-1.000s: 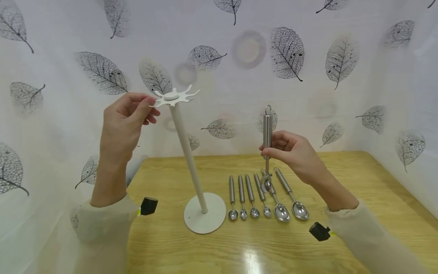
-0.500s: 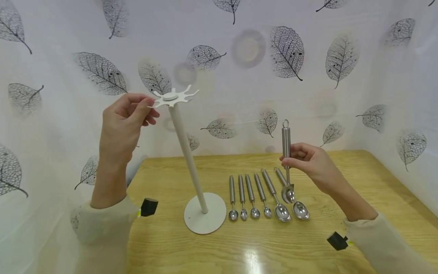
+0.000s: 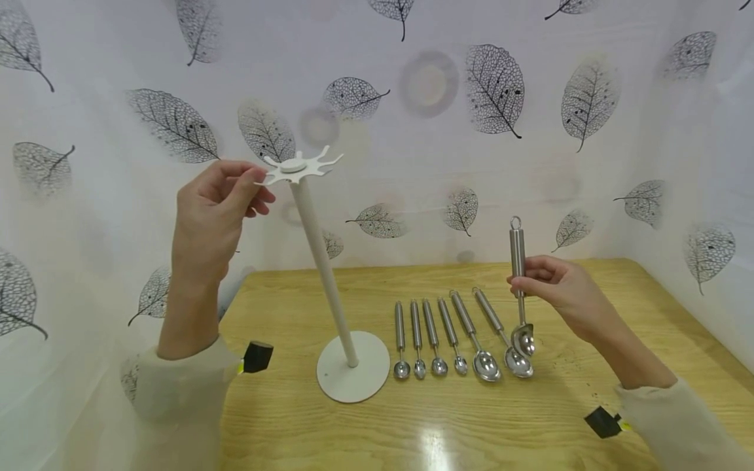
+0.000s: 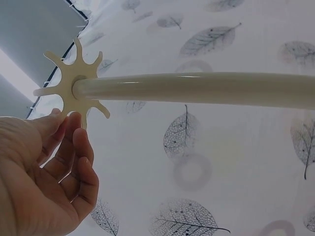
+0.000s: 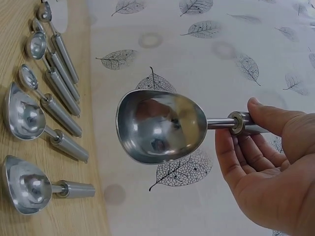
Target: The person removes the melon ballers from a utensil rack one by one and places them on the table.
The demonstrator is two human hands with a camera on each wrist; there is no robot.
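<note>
In the head view my left hand (image 3: 207, 219) pinches one arm of the star-shaped top (image 3: 299, 167) of a white stand (image 3: 323, 265). The left wrist view shows thumb and fingertips meeting on that arm (image 4: 78, 101). My right hand (image 3: 562, 288) grips the lower handle of a steel ice cream scoop (image 3: 518, 252). This scoop hangs bowl down over the wooden table, its ringed end up. Its hollow bowl (image 5: 157, 128) faces the right wrist camera. Behind the held bowl in the head view lies the rightmost scoop (image 3: 490, 312), partly covered by it.
Several steel scoops and measuring spoons lie in a row on the table (image 3: 471, 425), handles away from me, smaller ones (image 3: 415, 333) at left, a large scoop (image 3: 485, 366) further right. The stand's round base (image 3: 356, 386) is left of them. A leaf-patterned curtain (image 3: 412, 176) surrounds the table.
My right hand has carried the scoop to the right and lower, from above the middle of the row to its right end. The left hand has stayed on the stand's top.
</note>
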